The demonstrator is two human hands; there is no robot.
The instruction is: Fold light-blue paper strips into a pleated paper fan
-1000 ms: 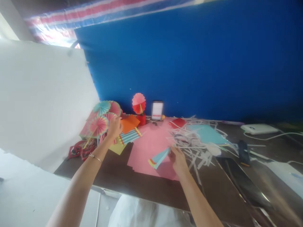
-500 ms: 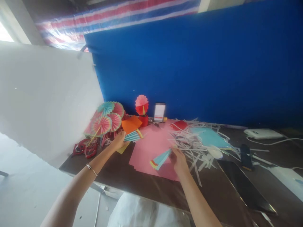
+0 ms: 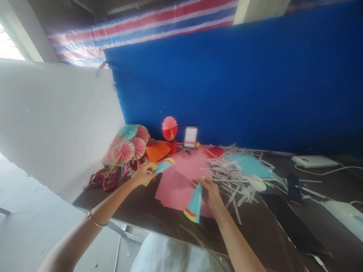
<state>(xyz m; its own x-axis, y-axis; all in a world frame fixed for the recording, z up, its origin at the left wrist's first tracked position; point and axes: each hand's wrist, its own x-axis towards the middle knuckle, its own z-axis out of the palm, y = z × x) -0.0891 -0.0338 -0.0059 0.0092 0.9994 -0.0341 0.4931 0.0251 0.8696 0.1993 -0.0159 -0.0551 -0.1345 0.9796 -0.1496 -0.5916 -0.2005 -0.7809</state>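
My left hand (image 3: pixel 145 173) pinches one end of a pleated paper piece (image 3: pixel 164 165), light blue with an orange and yellow border, which points up and right. My right hand (image 3: pixel 209 189) grips the narrow top of a second pleated paper fan (image 3: pixel 194 204) in the same colours; its wider banded end hangs down toward the table's front. Both hands are over or beside a stack of pink paper sheets (image 3: pixel 178 185). Behind my left hand lies an orange paper sheet (image 3: pixel 158 151), and a yellow scrap shows partly beneath that hand.
Finished round paper fans (image 3: pixel 123 151) cluster at the left, near red-handled scissors (image 3: pixel 103 179). A red-and-pink fan (image 3: pixel 169 128) stands at the back. White paper strips (image 3: pixel 235 172), light blue paper (image 3: pixel 252 166), a black phone (image 3: pixel 295 223) and a white power bank (image 3: pixel 314 161) lie rightward.
My left hand has lowered slightly and its pleated piece has turned to a narrower view. The fan in my right hand has swung from pointing left to hanging downward.
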